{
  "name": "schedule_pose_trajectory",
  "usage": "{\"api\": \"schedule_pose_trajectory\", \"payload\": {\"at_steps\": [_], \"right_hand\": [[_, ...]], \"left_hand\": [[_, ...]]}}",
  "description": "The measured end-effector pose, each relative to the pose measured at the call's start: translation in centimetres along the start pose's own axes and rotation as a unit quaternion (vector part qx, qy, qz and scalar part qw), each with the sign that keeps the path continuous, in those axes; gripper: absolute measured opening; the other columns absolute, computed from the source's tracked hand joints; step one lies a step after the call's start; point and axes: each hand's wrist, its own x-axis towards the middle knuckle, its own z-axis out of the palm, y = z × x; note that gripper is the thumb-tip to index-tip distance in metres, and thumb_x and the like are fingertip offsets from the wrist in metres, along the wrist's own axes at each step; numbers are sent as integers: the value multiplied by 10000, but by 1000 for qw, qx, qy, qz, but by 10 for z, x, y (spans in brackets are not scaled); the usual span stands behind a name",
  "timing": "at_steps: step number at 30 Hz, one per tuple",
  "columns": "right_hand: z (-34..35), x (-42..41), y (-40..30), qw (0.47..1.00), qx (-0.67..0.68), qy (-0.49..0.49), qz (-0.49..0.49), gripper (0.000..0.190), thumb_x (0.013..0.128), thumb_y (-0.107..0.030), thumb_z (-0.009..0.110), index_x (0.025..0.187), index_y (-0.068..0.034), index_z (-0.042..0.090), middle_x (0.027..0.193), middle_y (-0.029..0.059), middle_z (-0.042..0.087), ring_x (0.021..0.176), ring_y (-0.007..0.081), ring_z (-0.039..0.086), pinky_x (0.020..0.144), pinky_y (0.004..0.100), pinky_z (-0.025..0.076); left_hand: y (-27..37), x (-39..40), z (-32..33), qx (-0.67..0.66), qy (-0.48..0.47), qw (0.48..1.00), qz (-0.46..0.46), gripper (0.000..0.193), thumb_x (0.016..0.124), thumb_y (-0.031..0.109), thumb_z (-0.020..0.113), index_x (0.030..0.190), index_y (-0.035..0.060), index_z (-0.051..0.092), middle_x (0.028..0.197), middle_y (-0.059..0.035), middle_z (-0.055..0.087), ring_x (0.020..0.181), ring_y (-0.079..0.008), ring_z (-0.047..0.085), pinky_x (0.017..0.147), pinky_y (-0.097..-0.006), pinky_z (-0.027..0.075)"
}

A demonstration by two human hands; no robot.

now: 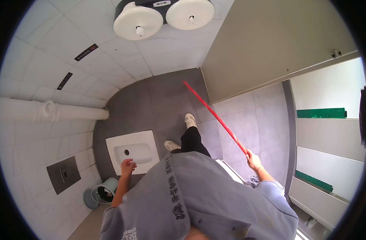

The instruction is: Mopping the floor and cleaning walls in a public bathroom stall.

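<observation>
My right hand (254, 161) is closed around a long red pole (214, 113), near its lower right end in the picture. Beyond that hand the pole slants up and left over the grey floor tiles. Partly hidden by my forearm, grey mop strands (252, 181) show beside the hand; whether they belong to the pole I cannot tell. My left hand (128, 167) holds nothing, its fingers loosely bent and apart. It appears above the near edge of a white squat toilet (141, 152) set in the floor.
A bin (111, 183) stands by the left wall, below a metal flush panel (64, 175). A white pipe (78, 111) runs along that wall. Two toilet paper dispensers (138, 23) hang on the far wall. A beige partition (261, 51) stands at the right, beyond the pole.
</observation>
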Motion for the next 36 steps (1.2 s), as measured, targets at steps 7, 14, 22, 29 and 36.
{"api": "schedule_pose_trajectory", "payload": {"at_steps": [7,14,22,29,36], "right_hand": [[4,26,-4,999,16,9,47,337,837,-287,383,1147,-153,392,902,217,549,827,393,521,713,466,410],[16,62,-29,992,4,15,128,335,846,-288,371,1168,-195,364,791,234,564,755,404,540,662,489,417],[27,73,-34,990,48,-15,129,339,845,-256,371,1172,-166,358,839,261,547,805,422,520,702,489,406],[22,68,-37,992,67,-17,104,342,843,-248,370,1169,-148,359,854,269,540,826,428,509,719,490,401],[41,80,-60,996,42,-60,47,320,838,-259,386,1143,-163,376,803,261,548,786,435,514,682,496,409]], "left_hand": [[26,-3,22,55,-40,995,67,229,691,56,560,912,19,511,673,-61,577,595,-125,578,491,-219,421],[32,-2,36,94,-43,993,57,222,692,48,562,910,38,518,674,-55,576,605,-125,579,500,-223,422],[41,-7,48,117,-68,988,68,216,697,42,550,909,28,515,675,-59,576,604,-121,575,498,-220,417],[39,9,53,106,-85,985,103,223,690,26,540,912,16,516,652,-61,574,597,-120,569,491,-216,406],[46,3,59,103,-83,988,75,223,689,29,543,911,20,519,662,-63,575,606,-114,563,510,-215,406]]}}
